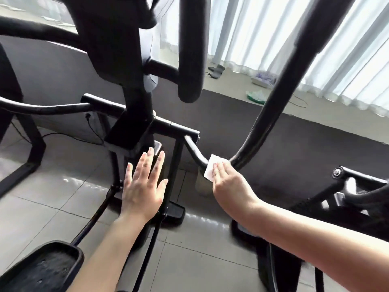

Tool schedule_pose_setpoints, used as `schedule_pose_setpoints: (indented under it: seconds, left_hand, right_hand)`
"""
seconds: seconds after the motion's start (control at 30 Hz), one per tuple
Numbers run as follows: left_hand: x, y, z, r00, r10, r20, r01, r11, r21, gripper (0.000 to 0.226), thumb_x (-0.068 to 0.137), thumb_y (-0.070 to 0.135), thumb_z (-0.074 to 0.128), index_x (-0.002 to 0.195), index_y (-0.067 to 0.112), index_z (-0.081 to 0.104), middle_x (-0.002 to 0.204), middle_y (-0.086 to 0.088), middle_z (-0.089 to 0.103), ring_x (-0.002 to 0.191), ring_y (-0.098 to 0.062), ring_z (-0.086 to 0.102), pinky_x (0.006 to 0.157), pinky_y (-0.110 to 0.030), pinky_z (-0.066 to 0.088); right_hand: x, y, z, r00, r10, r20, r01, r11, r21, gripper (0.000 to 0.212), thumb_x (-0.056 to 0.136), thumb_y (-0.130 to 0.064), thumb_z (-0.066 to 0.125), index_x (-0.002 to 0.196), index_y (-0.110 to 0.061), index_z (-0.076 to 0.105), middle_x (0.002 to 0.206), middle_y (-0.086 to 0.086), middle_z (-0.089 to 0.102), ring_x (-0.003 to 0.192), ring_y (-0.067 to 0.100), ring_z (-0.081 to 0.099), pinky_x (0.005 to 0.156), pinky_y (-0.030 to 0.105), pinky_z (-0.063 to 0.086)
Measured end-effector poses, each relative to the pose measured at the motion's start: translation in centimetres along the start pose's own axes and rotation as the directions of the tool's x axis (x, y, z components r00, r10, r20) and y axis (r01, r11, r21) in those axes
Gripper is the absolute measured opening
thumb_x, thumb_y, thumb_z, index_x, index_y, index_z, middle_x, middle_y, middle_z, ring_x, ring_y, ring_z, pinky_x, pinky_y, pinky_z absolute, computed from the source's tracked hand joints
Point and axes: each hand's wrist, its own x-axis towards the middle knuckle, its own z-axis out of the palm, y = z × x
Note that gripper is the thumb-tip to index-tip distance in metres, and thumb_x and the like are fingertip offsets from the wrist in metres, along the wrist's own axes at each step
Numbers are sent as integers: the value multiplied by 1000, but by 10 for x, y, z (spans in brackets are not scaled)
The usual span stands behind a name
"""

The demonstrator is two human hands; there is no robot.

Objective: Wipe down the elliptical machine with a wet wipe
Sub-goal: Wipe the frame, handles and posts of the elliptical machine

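Nearest the camera, at the lower left, lies the black plastic foot pedal of the black steel-framed elliptical machine, its tread looking dusty. Just beyond the pedal, the left hand hovers flat with its grip spread wide, fingers apart, holding nothing; it seems to hang short of the machine's central post, though whether it touches anything cannot be told. To the right of that post, the right hand presses a small white folded wet wipe against the low bend of the curved black swing-arm tube, where the tube meets the short link from the post. Its grip is closed down flat on the wipe, fingertips on top, the wipe sandwiched between fingers and tube. Farther off behind the machine runs a grey window ledge with pale vertical blinds above it.

Judging by this, the wiping of the right swing arm's lower section is in hand. The next move likely calls for sliding the wipe along the tube under steady pressure, wrapping round it to reach the underside.
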Motion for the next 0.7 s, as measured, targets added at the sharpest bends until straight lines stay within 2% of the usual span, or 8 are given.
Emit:
schedule_pose_setpoints:
  seconds: [0.07,0.13,0.3,0.4,0.47,0.57,0.63,0.7]
  left_hand:
    - [-3,-16,14,995,-38,87,34,999,39,84,83,21,74,152,20,26,157,-13,29,141,-30,36,111,-60,25]
    - [4,-29,19,989,-66,131,56,996,75,77,86,25,70,151,19,30,157,-14,28,142,-31,35,111,-59,23]
    - [34,-68,25,961,-164,222,127,977,172,67,101,38,42,155,27,4,163,-4,-9,151,-22,-2,119,-48,-4]
    - [48,-84,28,935,-211,286,144,960,239,68,102,42,35,154,28,-7,162,-4,-19,151,-21,-9,119,-47,-6]
    - [53,-92,34,910,-244,335,157,951,265,68,103,43,32,154,25,-10,161,-5,-21,151,-21,-10,120,-46,-4]
    - [46,-104,39,911,-246,330,170,955,243,69,102,42,36,155,24,-5,161,-5,-19,151,-21,-6,120,-48,-1]
    - [48,-109,40,934,-218,283,154,960,232,71,100,41,41,155,24,-1,161,-6,-17,151,-23,-5,119,-49,-1]
    - [55,-114,39,917,-248,312,176,954,242,72,101,43,39,154,25,-6,162,-7,-17,151,-23,-9,119,-49,-2]
  right_hand:
    - [22,-20,2,995,8,101,-11,1000,27,54,90,-2,17,138,23,23,141,41,33,129,47,39,110,51,31]
    - [52,-34,5,985,54,162,-58,998,24,49,94,0,23,136,24,23,134,41,36,119,45,45,102,48,37]
    - [119,-55,18,940,110,324,-179,965,193,35,95,-6,38,123,1,58,113,22,52,101,30,50,84,37,44]
    - [151,-53,31,960,149,237,-206,950,234,35,95,-6,38,122,-2,60,118,18,54,102,26,52,84,30,43]
    - [153,-52,33,962,153,224,-212,938,273,36,95,-3,37,125,2,56,120,21,53,107,29,51,91,32,44]
    - [117,-56,22,949,131,287,-224,920,322,38,93,1,37,127,13,49,119,30,50,108,35,49,96,39,42]
    - [90,-56,12,944,109,310,-196,944,265,39,92,1,38,127,16,48,121,36,47,107,36,48,93,40,43]
    - [87,-58,8,936,72,344,-167,952,255,41,94,1,36,131,19,42,129,42,40,113,40,45,97,41,42]
